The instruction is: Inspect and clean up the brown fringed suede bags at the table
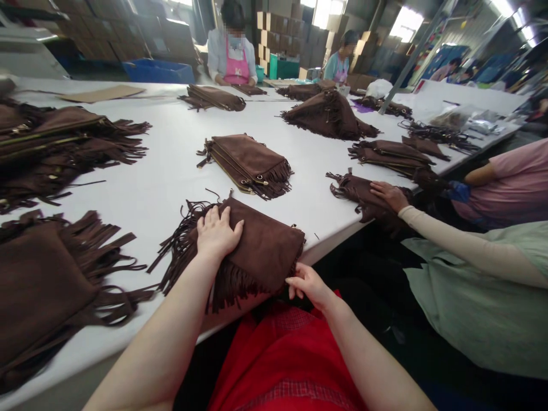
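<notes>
A brown fringed bag lies at the table's front edge, its long fringe spilling to the left and toward me. My left hand rests flat on the bag's upper left part, fingers spread. At the bag's right corner, my right hand has its fingers curled, thumb and index pinched together close to the edge. Whatever is between those fingertips is too small to make out. Just beyond, a stack of brown zippered pouches with fringe lies on the white table.
More fringed bags are piled at the left and far left. A co-worker's hand presses on another brown bag to my right. A slanted metal pole stands at the right rear. Two people in aprons are across the table.
</notes>
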A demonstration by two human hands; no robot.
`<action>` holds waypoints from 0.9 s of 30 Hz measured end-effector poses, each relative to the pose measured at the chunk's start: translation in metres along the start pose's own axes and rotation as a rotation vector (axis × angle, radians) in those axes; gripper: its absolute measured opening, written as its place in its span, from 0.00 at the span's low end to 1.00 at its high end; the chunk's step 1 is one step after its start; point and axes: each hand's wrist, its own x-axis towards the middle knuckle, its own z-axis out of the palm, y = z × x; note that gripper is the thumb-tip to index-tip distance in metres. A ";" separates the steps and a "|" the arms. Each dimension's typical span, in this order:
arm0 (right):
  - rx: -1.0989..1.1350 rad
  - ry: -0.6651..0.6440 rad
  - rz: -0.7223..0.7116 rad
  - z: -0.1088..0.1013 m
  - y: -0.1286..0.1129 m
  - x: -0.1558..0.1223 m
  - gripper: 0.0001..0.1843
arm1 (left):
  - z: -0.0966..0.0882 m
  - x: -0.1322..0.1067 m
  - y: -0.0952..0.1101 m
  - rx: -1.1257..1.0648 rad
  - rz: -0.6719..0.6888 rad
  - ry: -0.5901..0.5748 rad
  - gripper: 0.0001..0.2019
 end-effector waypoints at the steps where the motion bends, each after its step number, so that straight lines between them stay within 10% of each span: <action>1: -0.034 -0.001 0.047 0.003 0.004 0.002 0.13 | 0.000 0.000 0.000 0.000 -0.004 -0.005 0.36; 12: -1.231 0.115 0.060 -0.030 0.034 -0.027 0.08 | 0.002 0.000 0.000 -0.001 0.072 -0.004 0.35; 21: -1.338 0.052 0.353 -0.050 0.082 -0.036 0.08 | 0.000 -0.005 0.001 -0.004 0.109 -0.004 0.34; 27: -0.833 0.542 -0.316 -0.034 0.050 -0.053 0.13 | 0.002 0.000 0.004 0.011 0.095 -0.007 0.35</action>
